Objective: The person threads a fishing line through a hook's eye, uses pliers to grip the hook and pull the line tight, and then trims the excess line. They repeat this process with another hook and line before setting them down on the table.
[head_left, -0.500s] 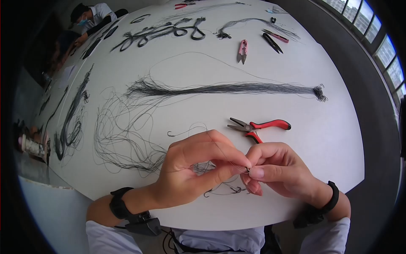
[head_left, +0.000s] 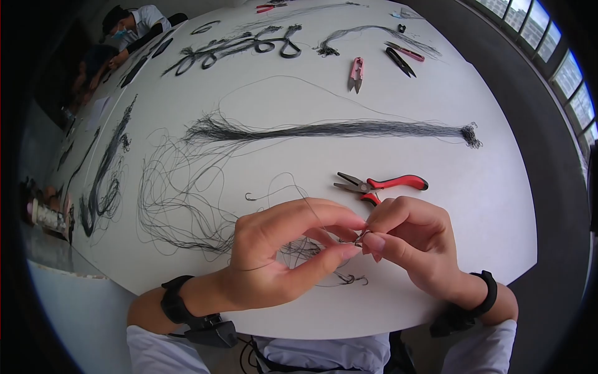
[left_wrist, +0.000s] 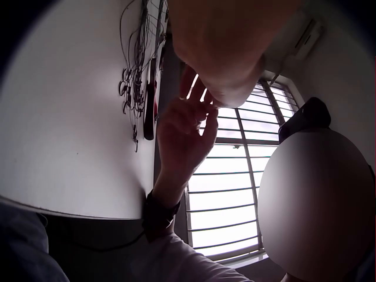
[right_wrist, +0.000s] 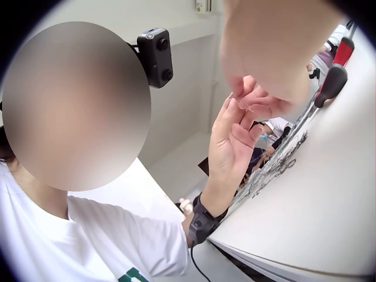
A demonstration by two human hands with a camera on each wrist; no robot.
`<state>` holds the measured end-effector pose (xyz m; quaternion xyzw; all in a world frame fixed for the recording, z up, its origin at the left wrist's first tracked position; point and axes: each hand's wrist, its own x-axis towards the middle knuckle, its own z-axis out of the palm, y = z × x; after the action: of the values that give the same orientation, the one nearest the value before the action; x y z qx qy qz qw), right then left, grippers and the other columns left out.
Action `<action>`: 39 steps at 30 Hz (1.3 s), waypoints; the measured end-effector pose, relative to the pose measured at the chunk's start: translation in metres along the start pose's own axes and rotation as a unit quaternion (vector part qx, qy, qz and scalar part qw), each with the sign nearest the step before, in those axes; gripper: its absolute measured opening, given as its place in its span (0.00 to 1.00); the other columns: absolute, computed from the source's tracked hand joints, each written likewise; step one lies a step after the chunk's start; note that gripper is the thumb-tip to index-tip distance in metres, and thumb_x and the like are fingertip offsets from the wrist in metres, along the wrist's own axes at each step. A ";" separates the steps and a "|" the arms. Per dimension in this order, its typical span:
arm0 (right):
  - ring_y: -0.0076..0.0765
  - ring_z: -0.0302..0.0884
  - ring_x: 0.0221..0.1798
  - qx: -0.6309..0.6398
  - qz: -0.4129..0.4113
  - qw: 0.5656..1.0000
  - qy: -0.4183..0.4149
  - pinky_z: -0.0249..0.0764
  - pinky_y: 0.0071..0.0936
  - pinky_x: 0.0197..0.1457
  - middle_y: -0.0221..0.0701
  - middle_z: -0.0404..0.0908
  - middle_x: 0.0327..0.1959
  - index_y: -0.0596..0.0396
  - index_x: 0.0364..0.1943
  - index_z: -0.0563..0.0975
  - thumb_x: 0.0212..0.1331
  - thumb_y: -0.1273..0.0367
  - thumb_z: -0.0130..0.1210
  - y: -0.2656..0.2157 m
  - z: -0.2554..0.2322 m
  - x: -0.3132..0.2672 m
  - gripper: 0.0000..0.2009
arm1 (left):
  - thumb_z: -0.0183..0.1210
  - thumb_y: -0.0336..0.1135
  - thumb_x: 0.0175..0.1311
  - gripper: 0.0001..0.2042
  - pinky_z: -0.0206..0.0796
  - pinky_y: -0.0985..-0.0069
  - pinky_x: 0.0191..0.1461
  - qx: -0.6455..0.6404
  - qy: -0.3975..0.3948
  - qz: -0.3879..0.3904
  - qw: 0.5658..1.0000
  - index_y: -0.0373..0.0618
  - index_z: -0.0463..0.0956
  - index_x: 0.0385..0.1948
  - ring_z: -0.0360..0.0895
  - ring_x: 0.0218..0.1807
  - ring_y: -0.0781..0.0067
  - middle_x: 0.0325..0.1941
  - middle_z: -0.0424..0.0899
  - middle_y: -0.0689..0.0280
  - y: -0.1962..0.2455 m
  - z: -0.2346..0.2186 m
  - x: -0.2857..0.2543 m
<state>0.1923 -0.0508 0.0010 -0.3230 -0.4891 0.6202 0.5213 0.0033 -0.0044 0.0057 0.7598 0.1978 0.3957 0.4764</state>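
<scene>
Both hands meet over the near part of the white table (head_left: pixel 349 311). The left hand (head_left: pixel 280 249) pinches a small dark hook (head_left: pixel 359 237) and thin line between thumb and index finger. From the other side the right hand (head_left: pixel 417 240) pinches the same small piece with thumb and forefinger. A thin dark line loops up behind the left hand, near a loose hook (head_left: pixel 250 197). Below the fingertips lie several hooks (head_left: pixel 354 280) on the table. Fingers hide most of the held piece, and both wrist views show the fingertips only in part.
Red-handled pliers (head_left: pixel 398 182) lie just beyond the right hand. Farther off is a long bundle of dark lines (head_left: pixel 324 131), with tangled strands (head_left: pixel 180 199) at left. Pink snips (head_left: pixel 355 75), black snips (head_left: pixel 400 62) and coiled bundles lie at the back. A masked person (head_left: pixel 134 28) sits far left.
The left hand has shifted slightly left and down, its fingers more stretched out. The right hand has risen and turned a little. The held piece sits slightly higher, and the line behind loops wider.
</scene>
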 end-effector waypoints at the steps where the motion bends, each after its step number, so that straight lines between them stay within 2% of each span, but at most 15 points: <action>1: 0.20 0.71 0.31 -0.052 -0.028 0.998 0.002 0.67 0.17 0.35 0.29 0.76 0.27 0.61 0.30 0.76 0.55 0.77 0.54 -0.001 0.000 -0.001 0.01 | 0.55 0.16 0.51 0.09 0.73 0.75 0.43 -0.007 0.002 -0.001 1.000 0.32 0.74 0.35 0.79 0.38 0.69 0.38 0.79 0.54 0.000 0.000 -0.001; 5: 0.20 0.71 0.29 -0.202 -0.100 0.974 -0.014 0.67 0.17 0.34 0.29 0.75 0.25 0.61 0.28 0.76 0.52 0.78 0.55 0.000 -0.001 -0.001 0.00 | 0.53 0.15 0.52 0.09 0.73 0.75 0.44 0.014 -0.012 0.018 1.000 0.32 0.73 0.35 0.79 0.39 0.68 0.37 0.79 0.54 -0.002 -0.004 -0.002; 12: 0.21 0.68 0.23 -0.240 -0.111 0.963 0.046 0.64 0.17 0.25 0.29 0.74 0.23 0.60 0.26 0.75 0.50 0.79 0.55 -0.006 0.008 0.001 0.02 | 0.54 0.15 0.51 0.08 0.72 0.76 0.42 0.006 0.010 -0.006 1.000 0.32 0.74 0.33 0.79 0.38 0.68 0.34 0.80 0.55 -0.001 -0.002 0.000; 14: 0.24 0.67 0.22 -0.343 -0.185 0.921 0.001 0.63 0.18 0.24 0.31 0.74 0.22 0.60 0.26 0.74 0.49 0.81 0.55 -0.005 0.004 0.003 0.03 | 0.55 0.14 0.49 0.08 0.72 0.77 0.40 0.073 -0.020 0.031 0.997 0.33 0.74 0.32 0.80 0.36 0.68 0.32 0.81 0.56 0.001 -0.002 0.000; 17: 0.26 0.67 0.22 -0.370 -0.216 0.903 -0.011 0.63 0.20 0.25 0.32 0.73 0.22 0.61 0.27 0.74 0.48 0.81 0.55 -0.007 0.003 0.003 0.03 | 0.56 0.14 0.48 0.09 0.72 0.78 0.38 0.089 -0.018 0.058 0.994 0.33 0.75 0.32 0.80 0.34 0.68 0.31 0.81 0.56 0.003 -0.003 0.001; 21: 0.26 0.68 0.23 -0.324 -0.210 0.922 -0.018 0.64 0.19 0.26 0.31 0.74 0.23 0.62 0.28 0.75 0.49 0.82 0.54 -0.005 0.002 0.003 0.04 | 0.56 0.14 0.47 0.09 0.72 0.78 0.37 0.086 -0.018 0.066 0.994 0.33 0.75 0.32 0.80 0.33 0.67 0.31 0.81 0.56 0.004 -0.003 0.001; 23: 0.25 0.69 0.25 -0.266 -0.158 0.951 -0.016 0.66 0.19 0.28 0.31 0.75 0.24 0.62 0.29 0.75 0.52 0.81 0.53 -0.004 0.002 0.001 0.02 | 0.56 0.14 0.48 0.09 0.72 0.78 0.36 0.084 -0.015 0.077 0.993 0.32 0.75 0.32 0.80 0.33 0.67 0.31 0.81 0.55 0.004 -0.003 0.001; 27: 0.24 0.71 0.27 -0.215 -0.104 0.971 -0.016 0.67 0.19 0.31 0.31 0.75 0.25 0.62 0.30 0.75 0.54 0.79 0.52 -0.005 0.003 -0.001 0.02 | 0.55 0.14 0.48 0.08 0.72 0.78 0.37 0.075 -0.015 0.069 0.995 0.32 0.75 0.32 0.80 0.34 0.67 0.31 0.81 0.55 0.004 -0.003 0.000; 29: 0.24 0.71 0.28 -0.169 -0.050 0.984 -0.007 0.68 0.19 0.33 0.31 0.75 0.26 0.62 0.31 0.75 0.55 0.77 0.52 -0.006 0.004 -0.002 0.02 | 0.55 0.14 0.49 0.08 0.72 0.77 0.38 0.078 -0.012 0.060 0.995 0.32 0.75 0.31 0.80 0.34 0.66 0.31 0.81 0.54 0.004 -0.003 0.000; 33: 0.24 0.71 0.28 -0.166 -0.055 0.985 -0.003 0.68 0.19 0.32 0.31 0.76 0.26 0.62 0.31 0.75 0.55 0.78 0.52 -0.005 0.003 -0.001 0.02 | 0.55 0.14 0.48 0.08 0.72 0.77 0.38 0.072 -0.011 0.051 0.996 0.32 0.75 0.31 0.80 0.35 0.66 0.31 0.81 0.54 0.004 -0.003 -0.001; 35: 0.25 0.71 0.28 -0.236 -0.136 0.962 -0.016 0.67 0.19 0.31 0.32 0.76 0.27 0.62 0.31 0.76 0.53 0.80 0.53 -0.003 0.001 0.000 0.03 | 0.55 0.14 0.48 0.08 0.72 0.76 0.39 0.076 -0.014 0.060 0.995 0.32 0.74 0.31 0.80 0.35 0.65 0.31 0.81 0.54 0.004 -0.003 -0.001; 39: 0.28 0.71 0.27 -0.290 -0.179 0.940 -0.013 0.67 0.21 0.30 0.33 0.76 0.27 0.62 0.30 0.76 0.50 0.82 0.53 -0.005 0.001 0.001 0.04 | 0.55 0.14 0.48 0.09 0.72 0.76 0.39 0.073 -0.014 0.069 0.995 0.32 0.74 0.32 0.80 0.36 0.65 0.32 0.81 0.53 0.005 -0.003 -0.001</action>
<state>0.1923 -0.0505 0.0058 -0.3590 -0.7045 0.3520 0.5008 -0.0001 -0.0055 0.0104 0.8098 0.1663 0.4013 0.3944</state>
